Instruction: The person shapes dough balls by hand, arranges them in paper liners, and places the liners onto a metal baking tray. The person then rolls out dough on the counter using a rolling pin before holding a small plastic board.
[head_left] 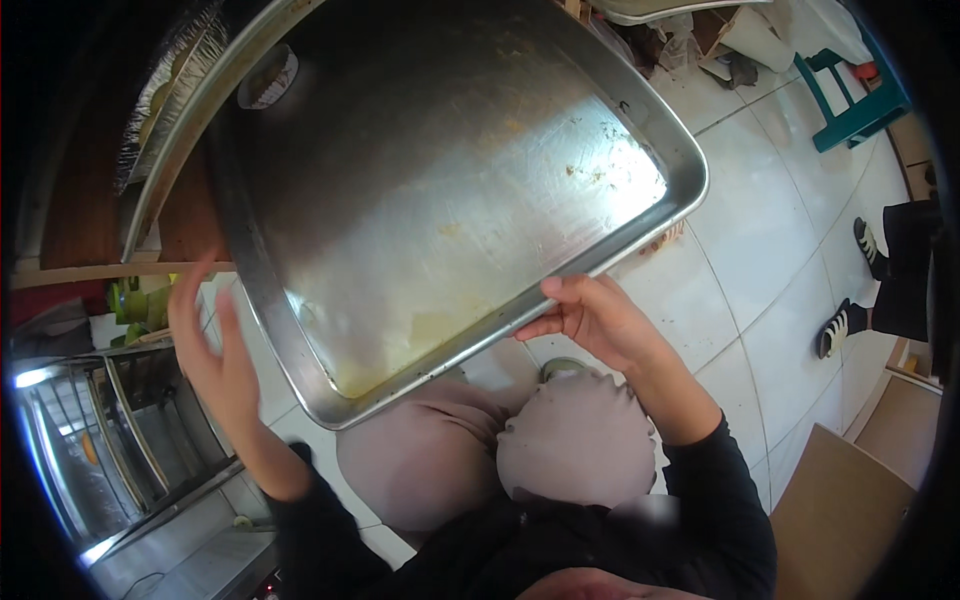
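Note:
A large metal baking tray (pixel 430 190) with a raised rim fills the upper middle, tilted across the view above my knees. Its surface is shiny, with yellowish grease along the near side and small brown specks at the right. My right hand (pixel 595 320) grips the near rim, thumb on top and fingers curled underneath. Just left of the tray, my left hand (pixel 215 360) is raised with its fingers apart and nothing in it. A small oval whitish thing (pixel 270 78) shows at the tray's far left; whether it lies on the tray, I cannot tell.
At the left, a brown wooden surface (pixel 75 200) carries something covered in foil (pixel 165 100), beside another curved metal rim (pixel 160 190). Below stands a glass-fronted metal appliance (pixel 120 440). A green stool (pixel 860 105) and another person's shoes (pixel 840 325) are on the tiled floor (pixel 760 240) at right.

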